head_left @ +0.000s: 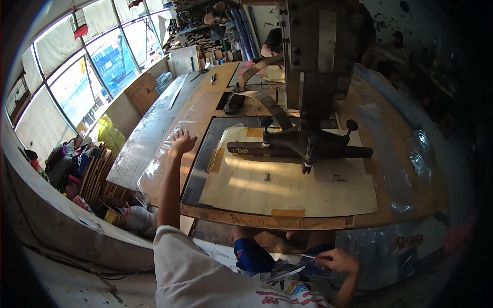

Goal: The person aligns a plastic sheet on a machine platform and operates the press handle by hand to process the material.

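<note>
My left hand (182,142) reaches out over the left part of the table, fingers spread, palm down on or just above a stack of see-through plastic sheets (160,165). Low at the right, in front of my body, my right hand (339,261) pinches a piece of clear plastic film (288,270), which hangs over my lap. Between the hands lies a cream board (241,192) taped to a dark plate. A small metal piece (266,176) rests on that board. Above it stands a heavy press (313,136) with a long dark bar (239,149) across its foot.
More plastic film (403,179) covers the table's right side. Pliers (213,78) lie at the far left. Wood scraps and bags (97,177) crowd the floor by the windows. Another person (273,43) bends over the far side, partly hidden by the press.
</note>
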Tool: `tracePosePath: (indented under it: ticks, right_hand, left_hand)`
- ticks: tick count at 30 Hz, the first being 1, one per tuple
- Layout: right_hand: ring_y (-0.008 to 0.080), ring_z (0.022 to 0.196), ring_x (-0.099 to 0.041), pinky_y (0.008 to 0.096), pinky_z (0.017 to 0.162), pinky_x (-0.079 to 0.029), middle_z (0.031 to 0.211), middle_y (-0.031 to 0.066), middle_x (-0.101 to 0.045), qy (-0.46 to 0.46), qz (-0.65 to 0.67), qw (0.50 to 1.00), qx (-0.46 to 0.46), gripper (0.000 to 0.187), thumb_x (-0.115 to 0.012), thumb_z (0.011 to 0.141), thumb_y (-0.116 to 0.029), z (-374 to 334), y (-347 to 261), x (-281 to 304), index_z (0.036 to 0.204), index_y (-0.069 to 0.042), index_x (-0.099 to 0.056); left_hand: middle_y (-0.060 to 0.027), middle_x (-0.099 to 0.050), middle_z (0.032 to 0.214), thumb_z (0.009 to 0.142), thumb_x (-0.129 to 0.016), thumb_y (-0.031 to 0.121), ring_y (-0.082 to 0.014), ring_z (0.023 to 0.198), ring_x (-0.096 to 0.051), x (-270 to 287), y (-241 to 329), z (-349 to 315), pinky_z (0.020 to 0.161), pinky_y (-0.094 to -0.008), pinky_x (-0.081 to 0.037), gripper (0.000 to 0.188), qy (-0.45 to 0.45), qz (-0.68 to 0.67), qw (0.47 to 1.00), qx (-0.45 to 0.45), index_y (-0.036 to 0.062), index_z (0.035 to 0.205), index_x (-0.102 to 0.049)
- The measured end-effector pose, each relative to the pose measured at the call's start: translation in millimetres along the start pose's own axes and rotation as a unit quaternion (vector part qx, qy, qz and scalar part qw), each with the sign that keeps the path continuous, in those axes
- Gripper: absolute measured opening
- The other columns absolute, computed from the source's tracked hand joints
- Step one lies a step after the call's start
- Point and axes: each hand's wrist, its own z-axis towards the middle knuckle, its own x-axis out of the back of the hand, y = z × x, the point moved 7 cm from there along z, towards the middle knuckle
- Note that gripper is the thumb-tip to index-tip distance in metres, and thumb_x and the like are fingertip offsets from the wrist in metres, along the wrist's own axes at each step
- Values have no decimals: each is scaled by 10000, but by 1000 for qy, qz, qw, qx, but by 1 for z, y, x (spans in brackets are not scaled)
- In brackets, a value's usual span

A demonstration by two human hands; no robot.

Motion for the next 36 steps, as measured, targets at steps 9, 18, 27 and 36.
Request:
tracePosePath:
  ticks: [9,18,27,36]
  right_hand:
    - [373,796,-709,413,753,-565,875,173,-740,-5,-146,974,174,346,-646,962,-422,5,-98,20,1053,-111,-768]
    - [266,734,-716,420,655,-537,758,52,-708,122,-357,880,288,213,-706,879,-355,-24,-207,85,922,-152,-755]
    - [217,616,-666,352,588,-478,705,33,-685,467,-389,755,247,149,-797,809,-245,-140,-203,179,847,-104,-773]
    - [184,674,-696,308,627,-497,784,100,-740,418,-97,901,69,183,-826,791,-116,-133,-33,168,927,-7,-772]
  left_hand:
    - [-278,-479,1479,822,-830,412,-447,1325,-505,69,243,-420,1122,-466,-420,1092,-213,-386,764,-471,6,1606,-188]
    - [-243,-707,1099,800,-810,192,-444,1036,-683,-65,260,-447,866,-434,-558,729,-277,-405,846,-211,70,1425,-453]
    - [-140,-773,976,858,-800,396,-323,843,-746,-155,122,-430,753,-369,-564,373,-307,-353,868,-167,58,1017,-793]
    - [-48,-708,683,707,-784,1,-140,601,-627,178,21,-349,569,-284,-464,88,228,-301,917,-129,31,781,-746]
